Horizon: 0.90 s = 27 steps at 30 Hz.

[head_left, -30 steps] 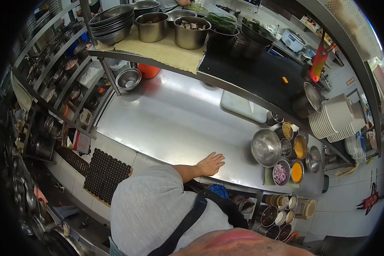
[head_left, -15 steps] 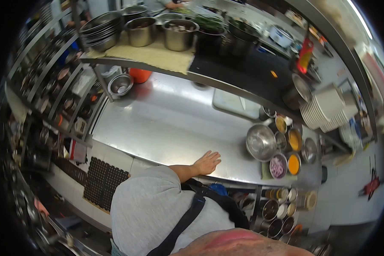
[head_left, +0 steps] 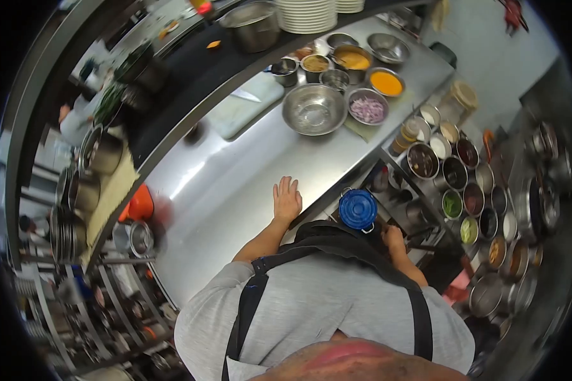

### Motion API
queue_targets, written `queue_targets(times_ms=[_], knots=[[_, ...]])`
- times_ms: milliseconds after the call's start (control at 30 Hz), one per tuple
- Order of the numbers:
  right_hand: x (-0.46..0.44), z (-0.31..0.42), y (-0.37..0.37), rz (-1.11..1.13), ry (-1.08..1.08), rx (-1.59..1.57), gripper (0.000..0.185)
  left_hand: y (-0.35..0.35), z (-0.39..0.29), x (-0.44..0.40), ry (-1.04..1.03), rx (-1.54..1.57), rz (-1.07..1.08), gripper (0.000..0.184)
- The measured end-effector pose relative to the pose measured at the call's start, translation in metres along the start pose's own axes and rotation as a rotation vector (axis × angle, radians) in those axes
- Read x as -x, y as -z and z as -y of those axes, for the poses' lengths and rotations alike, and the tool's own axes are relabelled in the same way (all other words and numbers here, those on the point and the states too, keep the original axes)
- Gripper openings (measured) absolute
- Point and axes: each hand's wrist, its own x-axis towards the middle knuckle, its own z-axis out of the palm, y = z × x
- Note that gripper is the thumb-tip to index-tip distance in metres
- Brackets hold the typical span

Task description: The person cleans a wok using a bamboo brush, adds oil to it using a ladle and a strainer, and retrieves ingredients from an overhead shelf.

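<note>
My left hand [head_left: 287, 200] rests flat on the steel table [head_left: 203, 235] near its front edge, fingers spread and nothing in it. My right hand [head_left: 393, 237] is low at the right, beside the blue lidded pot [head_left: 358, 209] below the table edge; its fingers are partly hidden and blurred. On the table stand an empty metal bowl [head_left: 314, 109], a bowl of chopped purple onion [head_left: 367, 106] and a bowl of orange liquid [head_left: 386, 82]. A knife [head_left: 245, 95] lies on the white cutting board [head_left: 251, 105].
Containers of sauces and ingredients [head_left: 454, 173] fill a rack at the right. Overhead, a shelf [head_left: 190, 108] carries pots and stacked white dishes [head_left: 306, 14]. An orange container [head_left: 140, 203] is at the table's far left. Another person's arm [head_left: 65, 113] shows beyond the shelf.
The view has swung strongly to the right, bringing the ingredient rack, blue pot and my right hand into sight. My left hand still lies on the table.
</note>
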Motion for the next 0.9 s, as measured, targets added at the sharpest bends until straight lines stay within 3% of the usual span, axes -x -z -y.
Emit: queue_targets(times_ms=[67,133,167,200,267,333,400,433,467,567,633,900], knots=[[0.012,-0.006,-0.005,0.044,-0.012,0.029,0.017,-0.001,0.005,-0.009,-0.025,0.026,-0.001,0.043],[0.022,-0.022,-0.016,0.058,-0.068,-0.026,0.017,-0.003,0.014,-0.03,0.051,0.254,0.25,0.04],[0.026,-0.035,-0.026,0.035,-0.072,-0.051,0.016,-0.003,0.008,-0.036,0.413,0.738,0.33,0.034],[0.033,-0.044,-0.033,0.016,-0.075,-0.074,0.015,0.012,0.001,-0.048,0.577,1.132,0.41,0.031],[0.045,-0.055,-0.039,0.023,-0.166,-0.088,0.015,0.053,-0.033,-0.055,0.668,1.238,0.58,0.031],[0.054,-0.065,-0.041,-0.017,-0.245,-0.117,0.016,0.024,-0.035,-0.048,0.37,1.043,0.807,0.038],[0.063,-0.074,-0.047,-0.028,-0.282,-0.116,0.017,0.017,-0.06,-0.028,0.393,0.921,1.135,0.04],[0.064,-0.078,-0.051,-0.009,-0.332,-0.141,0.02,0.01,-0.07,-0.018,0.098,0.809,1.235,0.042],[0.063,-0.081,-0.054,0.008,-0.376,-0.165,0.024,0.004,-0.077,-0.015,-0.057,0.779,1.419,0.044],[0.063,-0.081,-0.058,0.081,-0.401,-0.21,0.025,0.017,-0.096,-0.02,0.053,0.838,1.536,0.046],[0.062,-0.082,-0.067,0.08,-0.403,-0.224,0.024,0.027,-0.103,-0.032,0.424,0.783,1.643,0.045],[0.025,-0.088,-0.057,0.02,-0.365,-0.242,0.018,0.012,-0.123,-0.05,0.108,0.503,1.592,0.038]])
